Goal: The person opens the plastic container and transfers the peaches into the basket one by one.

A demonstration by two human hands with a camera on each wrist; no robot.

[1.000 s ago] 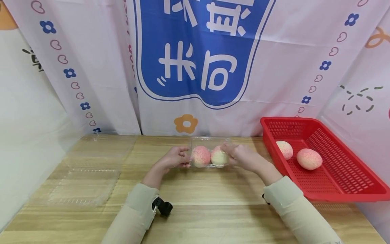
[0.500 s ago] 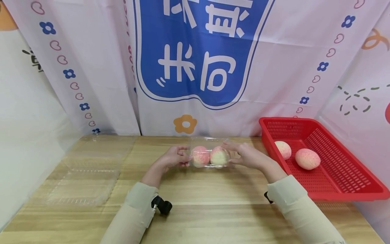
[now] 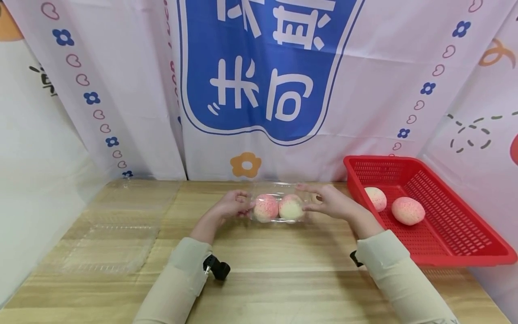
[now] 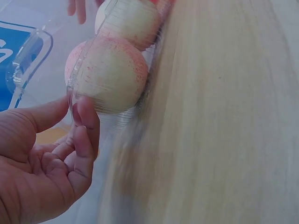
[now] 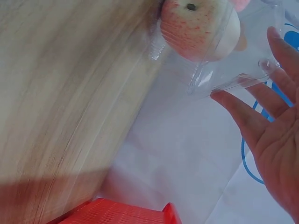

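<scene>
Two pink-and-cream peaches, a left one [image 3: 265, 209] and a right one [image 3: 291, 208], lie side by side in a clear plastic clamshell box [image 4: 74, 88] near the back of the table. At the box's left end my left hand [image 3: 232, 204] pinches the rim between thumb and finger, as the left wrist view shows. My right hand [image 3: 332, 202] is at the right end with fingers spread. In the right wrist view its thumb [image 5: 229, 100] touches the box's edge, and its other fingers reach along the lid side. The lid stands raised behind the peaches.
A red plastic basket [image 3: 441, 260] on the right holds two more peaches, one at its left wall [image 3: 377, 199] and one farther right [image 3: 408, 211]. Another clear clamshell container [image 3: 111, 231] lies opened out on the left of the wooden table [image 3: 259, 279]. A printed cloth [image 3: 210, 157] hangs behind.
My right hand has come away from the right peach, its fingers spreading at the box's right end. My left hand stays at the left rim. The peaches have hardly moved.
</scene>
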